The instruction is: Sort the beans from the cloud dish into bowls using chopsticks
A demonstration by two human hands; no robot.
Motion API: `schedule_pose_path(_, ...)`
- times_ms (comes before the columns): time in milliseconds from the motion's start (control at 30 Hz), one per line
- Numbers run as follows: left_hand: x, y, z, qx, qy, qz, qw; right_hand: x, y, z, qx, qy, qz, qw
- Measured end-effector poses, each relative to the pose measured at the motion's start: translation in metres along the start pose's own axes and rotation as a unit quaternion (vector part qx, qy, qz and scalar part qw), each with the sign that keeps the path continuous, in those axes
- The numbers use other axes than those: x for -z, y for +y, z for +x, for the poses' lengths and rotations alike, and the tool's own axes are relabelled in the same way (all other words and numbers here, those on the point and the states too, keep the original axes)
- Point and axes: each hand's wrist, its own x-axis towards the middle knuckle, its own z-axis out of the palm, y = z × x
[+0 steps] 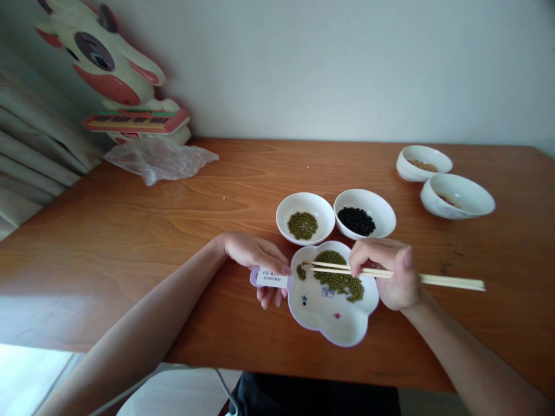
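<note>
My left hand (262,261) grips the labelled handle of a white, flower-shaped plate (318,320) with a purple rim, thumb on top and fingers below. Green mung beans (333,276) lie spread across its upper part, with a small cluster off to the left. A single black bean (304,303) or dark spot shows near the lower left. In my right hand (390,271) is a pair of chopsticks (368,271), held nearly level over the plate. Their tips touch or hover by the small cluster; whether a bean is between them I cannot tell.
Behind the plate stand a white bowl (282,215) of mung beans and another white bowl (387,216) of black beans. Two more bowls (405,171) (455,211) sit at the back right. A plastic bag (160,164) and a cow-shaped toy (117,75) with a keyboard are at the back left.
</note>
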Motion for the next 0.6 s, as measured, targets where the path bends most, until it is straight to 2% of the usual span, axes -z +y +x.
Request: schedule_pose_path(600,0.0005,-0.0010,-0.0014,-0.011,-0.010,0.012,1.000,0.0004,0.0005,0.0000,0.002,0.007,0.011,1.000)
